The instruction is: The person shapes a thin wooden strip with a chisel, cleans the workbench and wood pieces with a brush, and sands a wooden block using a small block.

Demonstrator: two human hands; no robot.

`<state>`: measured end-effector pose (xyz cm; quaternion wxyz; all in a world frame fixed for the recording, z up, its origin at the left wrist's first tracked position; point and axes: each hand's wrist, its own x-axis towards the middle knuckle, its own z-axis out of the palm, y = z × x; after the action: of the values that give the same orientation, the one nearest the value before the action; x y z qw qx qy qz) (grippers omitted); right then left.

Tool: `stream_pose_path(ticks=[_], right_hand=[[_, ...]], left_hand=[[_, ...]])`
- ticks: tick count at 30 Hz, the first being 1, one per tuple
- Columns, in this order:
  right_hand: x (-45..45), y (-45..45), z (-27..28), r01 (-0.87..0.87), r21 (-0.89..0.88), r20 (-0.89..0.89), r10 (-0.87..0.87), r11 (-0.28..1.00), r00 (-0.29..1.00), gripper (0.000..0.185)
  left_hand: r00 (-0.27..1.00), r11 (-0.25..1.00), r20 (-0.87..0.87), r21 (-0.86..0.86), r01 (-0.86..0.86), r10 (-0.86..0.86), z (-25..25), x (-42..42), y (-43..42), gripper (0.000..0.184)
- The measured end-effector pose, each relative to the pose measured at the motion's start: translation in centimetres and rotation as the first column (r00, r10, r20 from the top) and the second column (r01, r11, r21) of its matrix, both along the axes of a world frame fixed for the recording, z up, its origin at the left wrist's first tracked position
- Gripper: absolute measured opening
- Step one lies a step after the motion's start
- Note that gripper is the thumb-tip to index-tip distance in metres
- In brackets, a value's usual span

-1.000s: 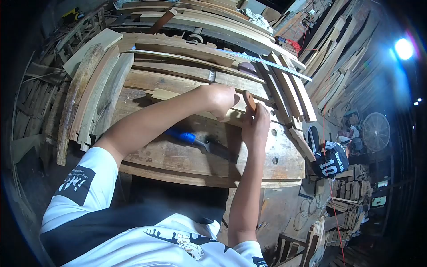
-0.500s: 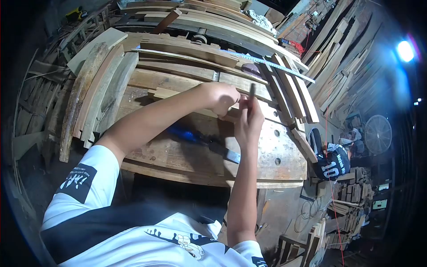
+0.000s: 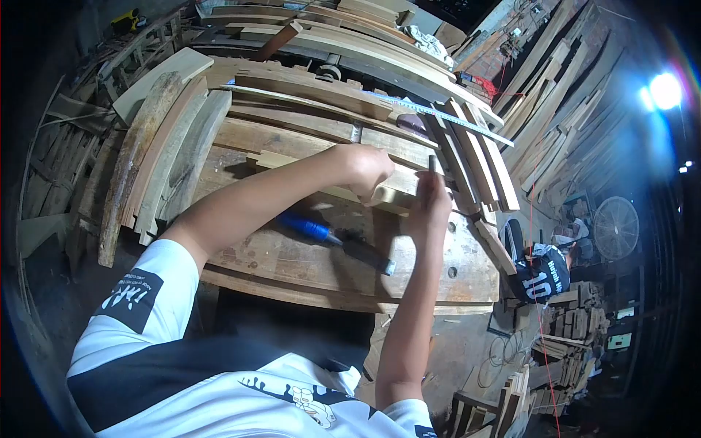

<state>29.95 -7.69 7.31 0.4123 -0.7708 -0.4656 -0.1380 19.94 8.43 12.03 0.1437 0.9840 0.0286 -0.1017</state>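
My left hand (image 3: 369, 169) is closed over the pale wood strip (image 3: 274, 158) that lies along the workbench (image 3: 277, 252); its fingertips are mostly hidden behind the hand. To its right, my right hand (image 3: 432, 201) is wrapped round a slim brown tool handle (image 3: 432, 163), which points up and away from me. The rest of that tool is out of sight. Below the strip, a chisel with a blue handle (image 3: 305, 227) rests on the bench, its metal blade (image 3: 371, 257) pointing right and towards me.
Long boards (image 3: 164, 157) lie at the bench's left, more slats (image 3: 475, 157) at its right. A ruler (image 3: 456, 118) crosses the back right. Another person in a dark numbered shirt (image 3: 542, 276) is low at the right, near a fan (image 3: 615, 228).
The tool in my right hand has swung from a broad-side view to a thin edge. My right hand dipped left, then moved back right, away from my left hand, which stays at the strip.
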Motion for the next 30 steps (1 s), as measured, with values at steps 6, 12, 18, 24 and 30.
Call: stream_pose_path(ticks=[6, 12, 18, 24, 30], right_hand=[[-1.9, 0.6, -0.1, -0.027, 0.28, -0.378, 0.136, 0.96, 0.916, 0.021], [-2.3, 1.0, 0.7, -0.094, 0.444, -0.599, 0.373, 0.891, 0.708, 0.026], [-0.3, 0.0, -0.3, 0.076, 0.092, -0.184, -0.058, 0.993, 0.981, 0.019], [-1.8, 2.1, 0.8, -0.107, 0.371, -0.536, 0.306, 0.923, 0.787, 0.041], [-1.5, 1.0, 1.5, 0.05, 0.282, -0.373, 0.062, 0.958, 0.926, 0.031]], left_hand=[[0.999, 0.993, 0.031, 0.111, 0.034, -0.037, -0.4, 0.0, 0.3, 0.03], [0.995, 0.989, 0.099, 0.144, -0.038, 0.024, -0.8, 0.0, -1.3, 0.026], [0.953, 0.997, 0.302, 0.07, -0.017, -0.005, -2.3, 0.1, -1.9, 0.014], [0.949, 0.995, 0.314, 0.102, -0.003, -0.029, -3.5, 0.8, -1.5, 0.011], [0.974, 0.996, 0.224, 0.093, -0.001, -0.02, -2.2, 0.6, -1.6, 0.044]])
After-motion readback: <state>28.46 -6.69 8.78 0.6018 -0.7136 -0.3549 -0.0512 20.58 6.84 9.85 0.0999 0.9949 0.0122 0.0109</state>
